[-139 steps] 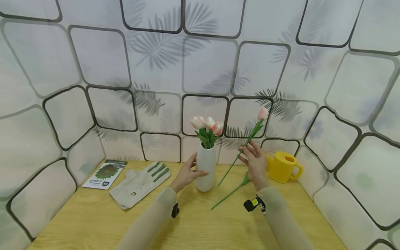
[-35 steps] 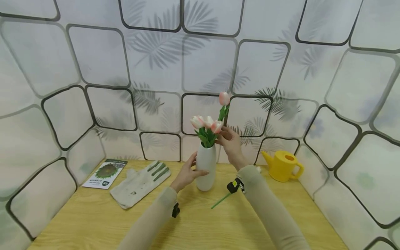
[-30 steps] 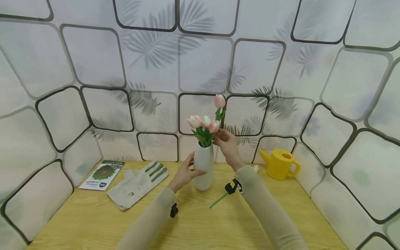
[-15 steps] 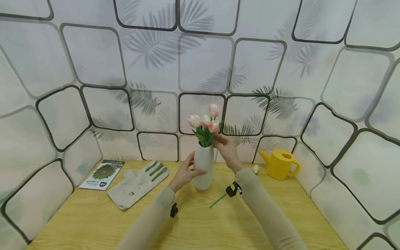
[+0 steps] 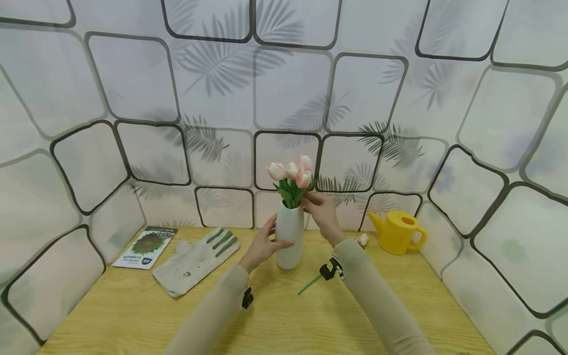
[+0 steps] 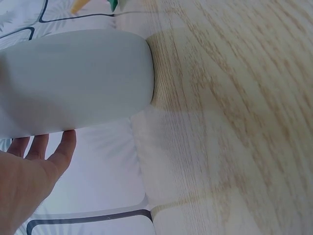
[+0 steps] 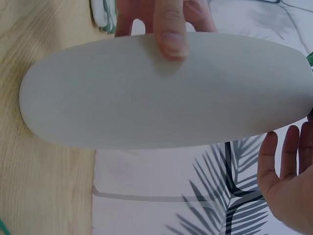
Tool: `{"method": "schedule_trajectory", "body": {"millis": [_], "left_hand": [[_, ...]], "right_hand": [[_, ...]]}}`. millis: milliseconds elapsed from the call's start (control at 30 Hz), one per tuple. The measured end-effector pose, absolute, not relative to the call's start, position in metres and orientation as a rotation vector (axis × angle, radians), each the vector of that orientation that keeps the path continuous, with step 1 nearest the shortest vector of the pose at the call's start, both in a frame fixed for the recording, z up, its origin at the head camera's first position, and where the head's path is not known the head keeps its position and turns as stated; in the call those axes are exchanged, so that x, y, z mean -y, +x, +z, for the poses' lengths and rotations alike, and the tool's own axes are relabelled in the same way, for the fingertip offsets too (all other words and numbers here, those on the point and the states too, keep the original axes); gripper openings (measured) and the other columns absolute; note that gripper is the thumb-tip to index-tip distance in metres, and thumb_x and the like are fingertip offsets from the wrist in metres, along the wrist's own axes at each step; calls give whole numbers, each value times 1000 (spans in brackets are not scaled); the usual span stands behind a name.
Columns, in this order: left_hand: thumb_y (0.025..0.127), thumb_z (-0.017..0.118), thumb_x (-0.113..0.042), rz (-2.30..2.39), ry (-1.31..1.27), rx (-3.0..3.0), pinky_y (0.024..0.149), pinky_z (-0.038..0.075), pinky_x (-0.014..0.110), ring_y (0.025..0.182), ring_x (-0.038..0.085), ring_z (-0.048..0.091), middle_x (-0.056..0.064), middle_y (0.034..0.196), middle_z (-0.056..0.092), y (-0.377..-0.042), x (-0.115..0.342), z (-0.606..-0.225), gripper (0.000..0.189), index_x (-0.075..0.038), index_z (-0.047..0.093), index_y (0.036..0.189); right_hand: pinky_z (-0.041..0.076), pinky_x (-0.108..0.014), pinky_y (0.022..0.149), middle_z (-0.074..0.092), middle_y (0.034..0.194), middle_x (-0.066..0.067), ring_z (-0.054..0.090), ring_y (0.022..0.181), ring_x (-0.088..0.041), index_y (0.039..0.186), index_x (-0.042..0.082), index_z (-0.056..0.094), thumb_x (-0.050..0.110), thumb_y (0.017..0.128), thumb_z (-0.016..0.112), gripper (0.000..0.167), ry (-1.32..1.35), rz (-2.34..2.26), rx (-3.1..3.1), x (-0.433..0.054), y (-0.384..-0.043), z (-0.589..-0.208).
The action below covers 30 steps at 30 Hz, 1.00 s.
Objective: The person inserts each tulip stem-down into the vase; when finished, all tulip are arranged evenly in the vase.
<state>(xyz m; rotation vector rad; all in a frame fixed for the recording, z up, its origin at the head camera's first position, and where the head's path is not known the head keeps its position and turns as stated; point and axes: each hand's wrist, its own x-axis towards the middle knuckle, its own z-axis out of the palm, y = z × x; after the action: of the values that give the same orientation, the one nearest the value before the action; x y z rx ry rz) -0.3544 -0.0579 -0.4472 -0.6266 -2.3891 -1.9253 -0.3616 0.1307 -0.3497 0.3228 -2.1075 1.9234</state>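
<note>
A white vase [image 5: 288,246] stands upright on the wooden table, holding several pink-and-white tulips [image 5: 291,171]. My left hand [image 5: 263,245] grips the vase's side, its thumb [image 7: 171,32] across the front in the right wrist view. At the vase's mouth my right hand [image 5: 323,213] pinches the stem of the rearmost tulip [image 5: 305,161], whose blossom rises just behind the others; the pinched part is largely hidden. The right hand's other fingers [image 7: 289,152] lie close by the vase's neck. Another tulip lies on the table, its stem [image 5: 309,285] and blossom [image 5: 362,239] showing around my right forearm.
A yellow watering can [image 5: 398,233] stands at the back right. To the left lie a pale garden glove [image 5: 192,266] with green-striped fingers and a seed packet [image 5: 145,248] with a sunflower picture. Patterned walls [image 5: 226,158] enclose the table's back and sides.
My right hand has carried a tulip from the right over to the vase, then lowered it until its blossom sits near the others. My left hand has stayed on the vase.
</note>
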Motion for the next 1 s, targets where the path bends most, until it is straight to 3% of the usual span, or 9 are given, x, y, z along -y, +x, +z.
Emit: {"method": "schedule_trajectory", "body": {"millis": [367, 633, 1000], "left_hand": [[79, 83, -37, -1921, -610, 2399, 101, 46, 56, 135, 29, 45, 4, 149, 44, -355, 57, -445, 92, -46, 25, 151], [80, 83, -36, -1916, -625, 2396, 100, 46, 56, 134, 31, 46, 6, 148, 44, -354, 57, -447, 93, -42, 25, 153], [78, 84, -37, -1928, -601, 2397, 101, 46, 57, 135, 30, 45, 4, 149, 44, -357, 56, -449, 93, -45, 27, 151]], "right_hand": [[53, -40, 97, 64, 129, -13, 61, 117, -28, 127, 7, 67, 19, 94, 66, 35, 276, 1882, 2245, -130, -361, -345], [55, -34, 93, 60, 134, -16, 66, 107, -15, 134, 3, 60, 17, 95, 66, 41, 371, 2084, 2125, -147, -356, -358], [57, -31, 88, 72, 103, 3, 68, 96, -9, 133, -11, 52, 9, 95, 64, 44, 418, 2293, 1992, -172, -347, -370]]}}
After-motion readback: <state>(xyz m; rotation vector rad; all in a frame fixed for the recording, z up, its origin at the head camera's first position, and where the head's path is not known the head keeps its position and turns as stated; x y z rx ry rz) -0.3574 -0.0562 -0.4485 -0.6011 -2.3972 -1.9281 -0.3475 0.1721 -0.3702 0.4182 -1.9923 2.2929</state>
